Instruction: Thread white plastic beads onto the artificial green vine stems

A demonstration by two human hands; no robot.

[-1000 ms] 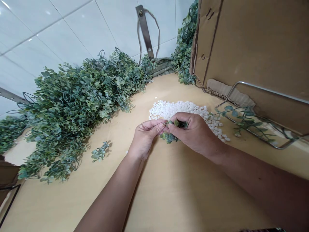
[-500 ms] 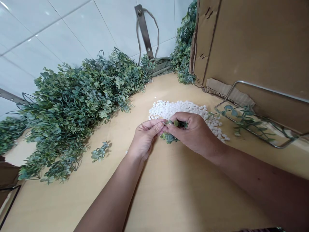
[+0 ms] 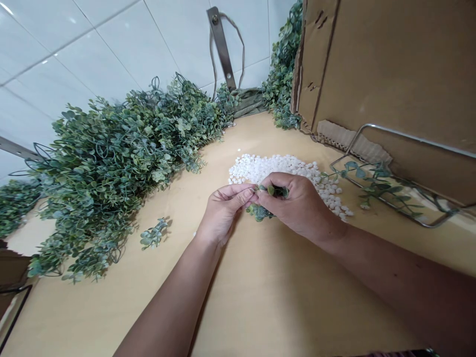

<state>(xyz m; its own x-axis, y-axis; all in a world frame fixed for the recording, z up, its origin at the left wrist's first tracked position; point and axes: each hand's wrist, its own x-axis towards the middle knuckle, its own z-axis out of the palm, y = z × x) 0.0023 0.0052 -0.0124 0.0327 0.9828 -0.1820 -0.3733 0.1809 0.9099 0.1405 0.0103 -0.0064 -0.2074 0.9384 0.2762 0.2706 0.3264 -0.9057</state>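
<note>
Head view has my left hand (image 3: 225,210) and right hand (image 3: 299,206) both pinching one leafy sprig (image 3: 260,212) just before the white pellets (image 3: 256,167), seemingly to steady its stem.

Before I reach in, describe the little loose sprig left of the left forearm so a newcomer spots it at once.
Find the big heap of greenery along the tiled wall. Between it and the left hand, a small grey-green sprig lies on the tabletop. Unlike the crowded foliage beside it, it lies alone.

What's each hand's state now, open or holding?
Left hand: closed in a pinch beside the leafy sprig; what it pinches is hidden.
Right hand: closed, holding the leafy sprig.
</note>
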